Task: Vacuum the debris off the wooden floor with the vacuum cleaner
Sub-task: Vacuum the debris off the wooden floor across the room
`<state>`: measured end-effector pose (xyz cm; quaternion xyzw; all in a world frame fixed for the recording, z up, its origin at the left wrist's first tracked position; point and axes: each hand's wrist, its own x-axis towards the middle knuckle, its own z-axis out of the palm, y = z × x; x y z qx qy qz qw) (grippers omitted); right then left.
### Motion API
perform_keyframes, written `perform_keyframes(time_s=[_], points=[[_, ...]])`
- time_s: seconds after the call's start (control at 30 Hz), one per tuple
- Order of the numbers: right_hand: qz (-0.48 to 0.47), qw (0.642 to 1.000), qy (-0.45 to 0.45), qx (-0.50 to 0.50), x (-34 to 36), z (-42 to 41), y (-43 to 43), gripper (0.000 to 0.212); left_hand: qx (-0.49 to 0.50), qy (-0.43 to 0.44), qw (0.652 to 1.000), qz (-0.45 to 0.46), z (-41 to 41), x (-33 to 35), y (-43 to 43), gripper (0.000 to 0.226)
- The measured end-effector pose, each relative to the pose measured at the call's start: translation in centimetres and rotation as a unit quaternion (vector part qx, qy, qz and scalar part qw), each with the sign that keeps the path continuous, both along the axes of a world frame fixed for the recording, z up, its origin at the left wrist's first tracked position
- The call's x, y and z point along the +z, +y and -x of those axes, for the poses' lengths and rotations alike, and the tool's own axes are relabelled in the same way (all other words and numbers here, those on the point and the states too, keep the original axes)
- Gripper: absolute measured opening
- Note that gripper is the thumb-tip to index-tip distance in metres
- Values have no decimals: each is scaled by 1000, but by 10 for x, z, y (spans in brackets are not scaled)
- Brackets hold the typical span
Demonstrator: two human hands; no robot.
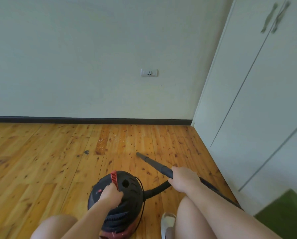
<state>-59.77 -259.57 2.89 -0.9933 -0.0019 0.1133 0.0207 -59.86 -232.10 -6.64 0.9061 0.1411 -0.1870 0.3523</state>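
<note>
Knees and one pale shoe (168, 219): nearest the camera, the person crouched low over the wooden floor (41, 161).

Vacuum cleaner (127, 195): black canister with a red base, standing on the boards between the knees. Red carry handle (114, 179) on top.

Left grip (110, 194): on the canister top, fingers curled against the foot of the red handle. Whether it clasps the handle or only rests there cannot be told.

Hose (159, 188): black, running from the canister's side to the wand.

Right grip (184, 180): closed round the rear of the black wand (159, 167), which slants forward and left.

Nozzle (138, 154): at or just above the boards, pointed toward the litter but short of it.

Dark scrap (86, 152): lone piece to the left of the nozzle, apart from it.

Debris (110, 140): pale specks scattered over several boards, between the nozzle and the black skirting board (75, 120). It looks untouched.

Wall socket (149, 72): above the skirting, nothing plugged in.

Cupboard doors (247, 100): white, on the right.

Status: tool in hand and aimed, no patch looks cleared. By my reading the whole pickup remains, specks and scrap alike.
</note>
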Motion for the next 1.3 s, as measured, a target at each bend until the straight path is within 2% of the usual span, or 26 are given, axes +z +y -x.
perform_keyframes(time_s=[0.2,0.4,0.57,0.93,1.17,1.3], points=[[14,998,-48,34,-21,11,13,42,-17,-21,999,-35,4,-2,-8,47],[8,998,-50,20,-37,-14,15,40,-26,-26,996,-79,-7,-11,-1,38],[-18,999,-44,-21,-40,-25,6,35,-18,-29,996,-76,-11,-17,2,32],[-36,999,-14,-37,-41,-31,1,33,-23,-37,994,-98,-18,-19,1,41],[-30,999,-18,-32,-41,-36,7,34,-10,-32,993,-111,-34,-20,5,68],[-33,999,-23,-29,-44,-40,8,36,-8,-42,994,-105,-44,-22,5,71]])
